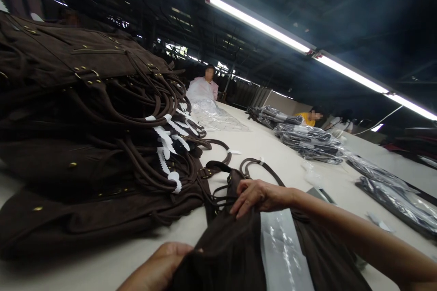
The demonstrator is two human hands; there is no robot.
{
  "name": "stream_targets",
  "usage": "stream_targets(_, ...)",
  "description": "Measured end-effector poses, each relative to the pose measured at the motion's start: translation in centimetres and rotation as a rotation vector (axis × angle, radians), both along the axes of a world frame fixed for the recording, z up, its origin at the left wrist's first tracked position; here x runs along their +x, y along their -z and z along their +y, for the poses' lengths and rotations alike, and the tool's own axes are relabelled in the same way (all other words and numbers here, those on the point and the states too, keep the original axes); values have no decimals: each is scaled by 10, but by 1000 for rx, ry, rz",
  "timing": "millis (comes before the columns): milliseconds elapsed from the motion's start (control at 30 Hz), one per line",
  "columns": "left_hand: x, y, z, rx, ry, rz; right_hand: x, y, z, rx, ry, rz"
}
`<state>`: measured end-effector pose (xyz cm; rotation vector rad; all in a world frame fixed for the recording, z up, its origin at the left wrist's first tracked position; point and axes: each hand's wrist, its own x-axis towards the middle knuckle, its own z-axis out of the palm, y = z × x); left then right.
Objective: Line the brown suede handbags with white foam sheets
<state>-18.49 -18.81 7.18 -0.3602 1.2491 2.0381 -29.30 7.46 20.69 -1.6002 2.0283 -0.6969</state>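
A dark brown handbag (232,245) lies in front of me on the pale table, its looped handle (262,162) pointing away. My left hand (167,257) grips the bag's near left edge, with the fingertips partly hidden by the fabric. Across the bag's top reaches my right hand (254,196), its fingers bent and closed on the material near the straps. A strip of clear or whitish plastic (283,250) lies over the bag below my right wrist.
At the left rises a tall pile of brown handbags (102,145) with white paper tags (165,138). Plastic-wrapped bags (303,138) are stacked farther right, and more wrapped ones (396,195) lie at the right. A person (205,86) stands behind clear plastic sheeting (218,116) across the table.
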Motion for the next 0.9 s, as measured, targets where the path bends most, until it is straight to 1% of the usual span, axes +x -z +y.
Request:
stream_targets(67, -17, -10, -15, -20, -50, 58, -7, 1, -1, 43, 10, -42)
stream_targets(133, -32, -19, -28, -87, -110, 126, -17, 8, -6, 58, 50, -61)
stream_targets(200, -44, -20, -38, -192, -184, 207, -28, 23, -13, 75, 82, -79)
stream_targets(267, -50, -15, -44, -280, -242, 308, -38, 43, -21, 95, 70, -101)
stream_targets(300, -51, -12, -46, -318, -247, 344, -42, 53, -26, 95, 53, -110)
stream_targets(367, -52, -8, -50, -377, -199, 383, -46, 67, -33, 74, 30, -119)
stream_targets(433, -51, -10, -53, -437, -135, 412, -46, 74, -37, 67, 39, -122)
stream_targets(500, -47, -19, -54, -520, -144, 487, -44, 75, -40, 110, 58, -89)
stream_targets(567, -40, -29, -51, -631, -200, 577, -42, 74, -41, 173, 53, 9)
stream_targets(633, -30, -37, -43, -771, -217, 701, -39, 74, -43, 213, 28, 121)
stream_targets(667, -23, -39, -38, -864, -204, 797, -38, 74, -43, 217, 14, 154)
stream_targets(733, -12, -37, -29, -1088, -174, 1068, -38, 74, -42, 198, -3, 151)
stream_targets(800, -3, -30, -25, -1300, -201, 1340, -44, 71, -39, 161, -3, 129)
stream_targets(867, 1, -19, -26, -1400, -285, 1497, -55, 65, -34, 140, 34, 155)
stream_targets(900, 2, -13, -29, -1404, -338, 1518, -63, 63, -32, 138, 54, 173)
